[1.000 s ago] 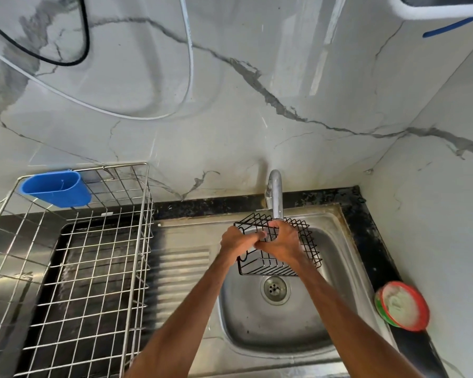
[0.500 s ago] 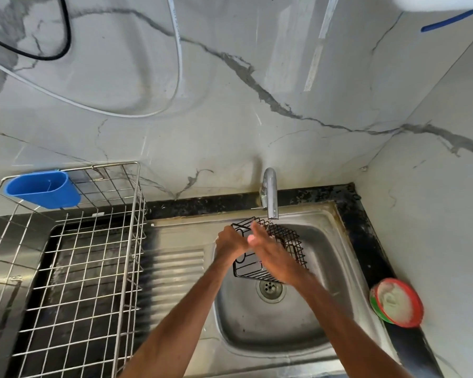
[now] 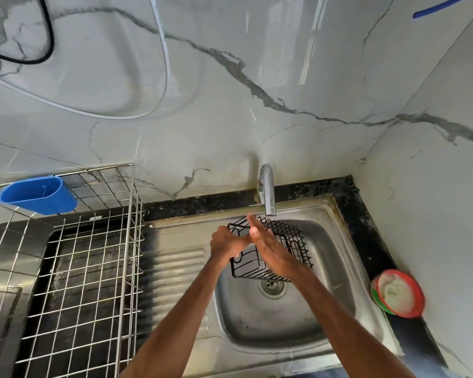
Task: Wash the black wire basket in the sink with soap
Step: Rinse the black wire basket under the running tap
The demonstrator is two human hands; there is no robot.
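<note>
The black wire basket (image 3: pixel 292 242) hangs tilted over the steel sink (image 3: pixel 336 257), just below the tap (image 3: pixel 267 190). My left hand (image 3: pixel 225 241) is closed around the basket's left rim and holds it up. My right hand (image 3: pixel 266 245) lies flat across the basket's top with the fingers stretched out toward the tap. The hands hide much of the basket's left half. A round red-rimmed tub of whitish soap (image 3: pixel 397 293) sits on the black counter to the right of the sink.
A large silver wire dish rack (image 3: pixel 74 257) with a blue plastic cup holder (image 3: pixel 37 195) stands to the left of the sink. The ribbed drainboard (image 3: pixel 175 266) lies between rack and bowl. Marble walls close in behind and on the right.
My right hand has gone from gripping the basket to lying flat with straight fingers, sliding over its top. The basket has tilted and shifted a little left. My left hand keeps its hold.
</note>
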